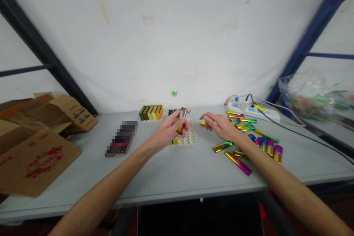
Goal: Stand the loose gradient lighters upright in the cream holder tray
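Note:
My left hand (173, 127) is closed around a lighter (183, 113), held upright with its metal top showing above the fingers. Under and behind that hand lies a white tray (191, 137) with rows of round holes; a few yellow and dark lighters stand at its left side, partly covered by the hand. My right hand (219, 125) hovers to the right of the tray, fingers apart and loosely bent. Just below its fingertips shows a small yellow piece (202, 123), mostly hidden. Shiny multicoloured lighter-shaped pieces (238, 162) lie scattered around and beneath my right forearm.
A block of green, yellow and orange lighters (151, 113) stands at the back. On the left are a phone-like device (121, 138), blurred out, and open cardboard boxes (41, 162). A power strip (249, 110) with cables and a clear plastic bag (306, 88) are at right.

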### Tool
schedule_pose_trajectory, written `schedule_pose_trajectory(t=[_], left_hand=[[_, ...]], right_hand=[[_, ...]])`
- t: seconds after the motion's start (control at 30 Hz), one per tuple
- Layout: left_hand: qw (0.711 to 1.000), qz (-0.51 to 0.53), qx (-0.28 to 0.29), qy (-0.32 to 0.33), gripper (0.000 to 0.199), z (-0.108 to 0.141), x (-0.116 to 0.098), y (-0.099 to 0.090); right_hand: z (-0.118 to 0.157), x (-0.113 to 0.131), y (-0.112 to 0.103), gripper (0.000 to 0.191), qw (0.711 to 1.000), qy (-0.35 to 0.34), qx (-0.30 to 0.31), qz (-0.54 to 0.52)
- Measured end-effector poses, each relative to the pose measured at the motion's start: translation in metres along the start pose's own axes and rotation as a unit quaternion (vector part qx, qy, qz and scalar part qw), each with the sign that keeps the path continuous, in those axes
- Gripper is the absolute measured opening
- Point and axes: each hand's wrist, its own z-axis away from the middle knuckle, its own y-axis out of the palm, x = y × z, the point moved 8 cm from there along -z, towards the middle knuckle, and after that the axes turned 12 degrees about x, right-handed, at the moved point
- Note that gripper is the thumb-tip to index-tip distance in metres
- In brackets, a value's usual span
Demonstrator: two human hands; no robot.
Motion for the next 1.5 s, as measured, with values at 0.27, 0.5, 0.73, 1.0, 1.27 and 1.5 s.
schedule_pose_trajectory(t=[0.27,0.5,0.73,1.0,1.27,1.5], left_hand=[[0.997,0.051,-0.024,-0.048,0.054,0.002,0.003,-0.006],[0.997,0.062,0.009,-0.045,0.049,0.001,-0.004,-0.006],[0.997,0.066,-0.018,-0.039,0.042,0.001,-0.002,-0.014],[0.998,0.050,-0.043,-0.001,0.046,0.000,-0.009,-0.015],[0.990,-0.094,-0.073,0.076,0.033,0.003,-0.028,-0.032],[0.927,-0.341,-0.131,0.089,0.030,-0.003,-0.037,-0.052]], right_hand=[[-0.001,-0.006,0.003,0.048,1.000,-0.007,0.013,-0.002],[-0.001,-0.008,0.006,0.052,1.000,0.002,0.024,0.017],[-0.002,-0.007,0.006,0.055,0.999,-0.005,0.021,0.026],[-0.002,-0.005,0.005,0.052,0.999,-0.008,0.030,0.036],[-0.002,0.001,0.004,0.051,0.998,-0.018,0.035,0.050],[-0.003,0.002,0.004,0.050,0.998,-0.015,0.040,0.039]])
